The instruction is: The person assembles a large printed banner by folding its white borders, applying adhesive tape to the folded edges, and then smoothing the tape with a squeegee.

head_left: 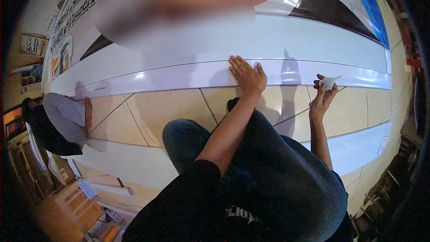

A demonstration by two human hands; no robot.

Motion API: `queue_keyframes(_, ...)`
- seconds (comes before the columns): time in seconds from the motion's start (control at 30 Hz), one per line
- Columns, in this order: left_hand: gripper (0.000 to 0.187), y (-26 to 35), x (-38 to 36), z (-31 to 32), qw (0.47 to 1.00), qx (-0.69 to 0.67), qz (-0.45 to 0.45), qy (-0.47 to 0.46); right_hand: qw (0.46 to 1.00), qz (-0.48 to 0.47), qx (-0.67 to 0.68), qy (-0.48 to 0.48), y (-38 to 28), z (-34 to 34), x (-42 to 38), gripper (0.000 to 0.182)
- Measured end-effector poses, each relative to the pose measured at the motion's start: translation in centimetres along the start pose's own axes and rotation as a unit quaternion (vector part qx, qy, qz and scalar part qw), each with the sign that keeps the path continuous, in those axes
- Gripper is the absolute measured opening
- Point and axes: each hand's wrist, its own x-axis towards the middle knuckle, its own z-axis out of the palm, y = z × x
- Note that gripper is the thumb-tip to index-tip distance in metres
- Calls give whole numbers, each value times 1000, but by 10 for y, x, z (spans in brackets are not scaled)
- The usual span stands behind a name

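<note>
My left hand [249,75] lies flat with fingers stretched out on the white border strip [179,76] of a large printed banner [331,6]. A thin dark line runs lengthwise along that border. To the right, my right hand [320,101] is raised near the banner's edge, its fingers wrapped round a small white bottle [329,83] with a pointed nozzle. The nozzle points up and to the right. Part of the banner's print is blurred out.
Beige floor tiles [170,112] show between the banner and my knees. Another person in grey trousers [67,110] crouches at the left edge of the banner. White sheet material [130,157] lies behind me on both sides. A rolled white tube [112,188] is at lower left.
</note>
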Motion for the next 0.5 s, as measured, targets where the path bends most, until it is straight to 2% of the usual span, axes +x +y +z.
queue_keyframes(0.3, 83, 62, -25, 31, 994, 56, 86, -47, 998, -12, -19, 53, -4, -39, -8, 35)
queue_keyframes(0.37, 82, 77, -35, 38, 987, 70, 139, -48, 998, -14, -26, 58, -7, -47, -11, 35)
queue_keyframes(0.4, 80, 87, -39, 40, 977, 108, 164, -83, 997, -9, -25, 68, -9, -50, -13, 35)
queue_keyframes(0.43, 80, 96, -41, 40, 978, 100, 162, -79, 997, -5, -24, 77, -11, -52, -13, 35)
queue_keyframes(0.5, 73, 114, -48, 40, 915, -26, 334, -226, 997, -24, -32, 72, -14, -56, -15, 35)
